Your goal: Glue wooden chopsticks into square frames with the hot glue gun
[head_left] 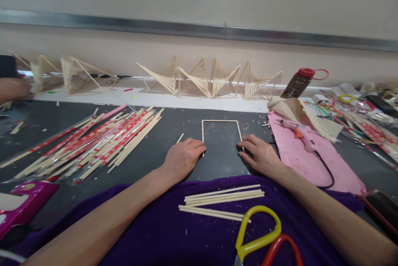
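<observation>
- A stick frame (219,121) lay on the dark, speckled table (180,116).
- The left hand (185,154), half curled, touched it at eight o'clock; the right hand (259,154), loosely bent, at four. I couldn't tell if they gripped.
- Wrapped sticks (105,143) lay at nine.
- Stick shapes (256,86) stood at twelve by a pale wall (199,44).

Bare left arm (115,214) and right arm (326,210) angle inward over the near edge of the table (183,120), the left hand (184,157) knuckles-up with fingers bent close together, the right hand (261,154) facing it, fingers slightly parted.
</observation>
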The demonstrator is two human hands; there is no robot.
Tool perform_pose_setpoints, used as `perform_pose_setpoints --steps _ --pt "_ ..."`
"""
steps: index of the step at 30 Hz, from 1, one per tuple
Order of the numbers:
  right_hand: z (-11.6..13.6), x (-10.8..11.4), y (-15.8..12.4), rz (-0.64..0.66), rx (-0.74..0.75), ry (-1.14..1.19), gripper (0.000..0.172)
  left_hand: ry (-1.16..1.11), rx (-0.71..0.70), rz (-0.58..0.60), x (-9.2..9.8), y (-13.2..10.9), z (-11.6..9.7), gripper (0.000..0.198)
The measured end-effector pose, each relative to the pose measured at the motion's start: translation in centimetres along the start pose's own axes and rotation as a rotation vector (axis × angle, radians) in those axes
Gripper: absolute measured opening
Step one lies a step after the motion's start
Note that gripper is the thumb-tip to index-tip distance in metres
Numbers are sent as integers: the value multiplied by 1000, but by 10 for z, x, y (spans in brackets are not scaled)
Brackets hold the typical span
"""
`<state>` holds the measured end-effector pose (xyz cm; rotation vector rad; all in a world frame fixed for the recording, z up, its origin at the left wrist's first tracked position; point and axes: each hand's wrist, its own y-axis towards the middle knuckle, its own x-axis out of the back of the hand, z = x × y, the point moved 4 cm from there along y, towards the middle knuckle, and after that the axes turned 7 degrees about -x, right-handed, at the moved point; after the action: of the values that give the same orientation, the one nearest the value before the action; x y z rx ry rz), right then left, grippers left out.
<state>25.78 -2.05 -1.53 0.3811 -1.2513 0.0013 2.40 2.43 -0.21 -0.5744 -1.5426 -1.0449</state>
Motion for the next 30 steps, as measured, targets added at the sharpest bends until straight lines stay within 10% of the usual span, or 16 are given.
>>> perform_pose_setpoints --steps 12,18,30 --pt "0 3 1 -16 -19 60 25 32 -1 0 1 0 -1 27" --pt "-7 46 7 -202 -74 162 25 57 25 -19 4 0 -1 28" --pt "-117 130 -9 -271 -587 114 27 41 -21 -126 5 1 1 27"
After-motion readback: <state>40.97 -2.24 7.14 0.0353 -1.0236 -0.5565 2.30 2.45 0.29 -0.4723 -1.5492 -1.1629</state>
